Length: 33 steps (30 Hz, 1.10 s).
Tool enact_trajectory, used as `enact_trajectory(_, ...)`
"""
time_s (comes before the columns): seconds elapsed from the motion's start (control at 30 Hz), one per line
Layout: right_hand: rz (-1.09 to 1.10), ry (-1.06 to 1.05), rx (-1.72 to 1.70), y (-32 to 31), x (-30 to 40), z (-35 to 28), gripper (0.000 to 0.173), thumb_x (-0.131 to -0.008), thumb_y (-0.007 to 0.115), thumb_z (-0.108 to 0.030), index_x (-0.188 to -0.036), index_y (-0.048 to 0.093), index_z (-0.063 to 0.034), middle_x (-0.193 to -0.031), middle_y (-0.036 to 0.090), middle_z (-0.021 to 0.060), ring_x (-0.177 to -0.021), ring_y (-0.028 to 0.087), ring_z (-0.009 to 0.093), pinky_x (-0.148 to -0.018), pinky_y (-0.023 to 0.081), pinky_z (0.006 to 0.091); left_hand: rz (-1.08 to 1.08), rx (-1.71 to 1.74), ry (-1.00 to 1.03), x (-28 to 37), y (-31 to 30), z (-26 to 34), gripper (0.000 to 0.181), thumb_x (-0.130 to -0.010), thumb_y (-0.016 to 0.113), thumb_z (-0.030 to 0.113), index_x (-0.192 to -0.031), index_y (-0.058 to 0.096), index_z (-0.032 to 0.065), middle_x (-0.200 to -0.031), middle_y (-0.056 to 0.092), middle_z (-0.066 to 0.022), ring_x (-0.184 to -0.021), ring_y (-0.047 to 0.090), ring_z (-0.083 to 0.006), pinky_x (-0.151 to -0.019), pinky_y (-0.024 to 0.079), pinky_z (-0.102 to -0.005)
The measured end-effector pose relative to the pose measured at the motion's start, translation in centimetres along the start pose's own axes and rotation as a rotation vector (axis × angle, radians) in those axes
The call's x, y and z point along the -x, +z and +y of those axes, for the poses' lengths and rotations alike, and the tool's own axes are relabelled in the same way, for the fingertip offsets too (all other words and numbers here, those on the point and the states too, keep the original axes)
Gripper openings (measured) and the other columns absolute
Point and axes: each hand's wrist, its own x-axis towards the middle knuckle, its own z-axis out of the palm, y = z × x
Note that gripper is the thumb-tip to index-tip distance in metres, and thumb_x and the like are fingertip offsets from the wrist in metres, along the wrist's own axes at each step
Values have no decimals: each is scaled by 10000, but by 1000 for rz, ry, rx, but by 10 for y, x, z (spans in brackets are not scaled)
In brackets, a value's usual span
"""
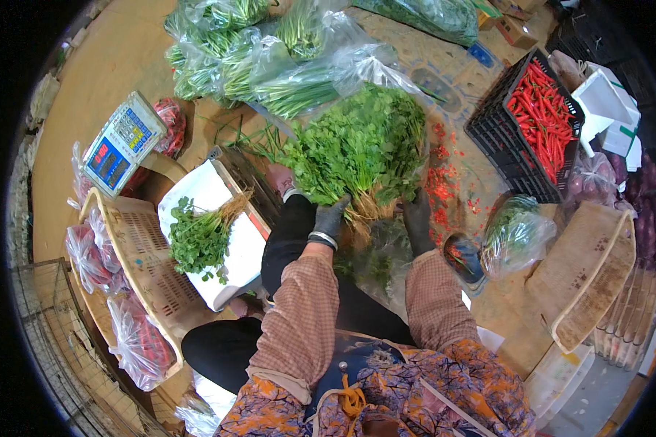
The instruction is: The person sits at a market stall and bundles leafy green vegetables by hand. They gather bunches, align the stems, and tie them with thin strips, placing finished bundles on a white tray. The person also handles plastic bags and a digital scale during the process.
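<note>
A large heap of leafy cilantro (361, 139) lies before me, its brown roots (374, 207) towards me. My left hand (331, 221), in a dark grey glove, closes on stems at the heap's near left edge. At the right edge is my right hand (417, 221), also gloved; leaves cover its fingertips, so its grip cannot be made out. A smaller cilantro bunch (199, 237) rests on the white weighing surface (218, 292) to my left. Beside that stands the scale's lit display panel (123, 145). Clear plastic (393, 246) lies between my forearms.
Bagged green stalks (284, 71) lie beyond the heap. At right stand a black crate of red chillies (541, 120), a bag of greens (516, 235) and a beige basket (579, 273). Chilli scraps (443, 180) litter the floor. A basket (142, 262) at left holds bagged red produce (139, 344).
</note>
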Motion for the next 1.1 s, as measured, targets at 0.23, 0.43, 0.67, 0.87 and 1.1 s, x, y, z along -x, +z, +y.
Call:
enact_trajectory(0.23, -140, -94, 165, 33, -12, -31, 464, -690, 599, -285, -1017, 434, 0, -854, 539, 159, -780, 511, 246, -633, 403, 343, -175, -6, 100, 20, 20, 20, 328, -709, 585, 139, -980, 488, -18, -961, 520, -73, -807, 489, -144, -713, 387, -265)
enact_trajectory(0.43, -153, -466, 745, 55, 17, -88, 298, -602, 591, -113, -848, 495, 24, -861, 491, 191, -786, 471, 350, -641, 382, 417, -187, -171, 105, 31, 24, 39, 282, -726, 562, 95, -984, 493, 1, -979, 508, -89, -845, 476, -140, -730, 392, -274)
enact_trajectory(0.67, -331, -741, 425, 69, 60, -131, 269, -657, 534, -47, -912, 481, 19, -975, 464, 190, -873, 457, 318, -733, 384, 368, 46, 345, -96, 23, 5, 47, 368, -678, 619, 134, -989, 458, 21, -893, 514, -110, -777, 504, -220, -673, 431, -307)
enact_trajectory(0.87, -38, -243, -185, 41, 0, -73, 230, -784, 473, -168, -955, 464, -16, -825, 500, 146, -718, 484, 247, -667, 386, 326, -116, 571, -73, 20, 7, 38, 223, -705, 576, 177, -876, 520, 45, -822, 560, -74, -723, 540, -226, -650, 454, -360)
enact_trajectory(1.1, -174, -358, 550, 52, -18, -21, 232, -768, 453, -114, -987, 455, -39, -920, 491, 152, -832, 480, 266, -700, 384, 366, -229, 772, -178, 40, 9, 56, 282, -722, 541, 201, -957, 500, 51, -907, 546, -85, -802, 521, -242, -711, 431, -376)
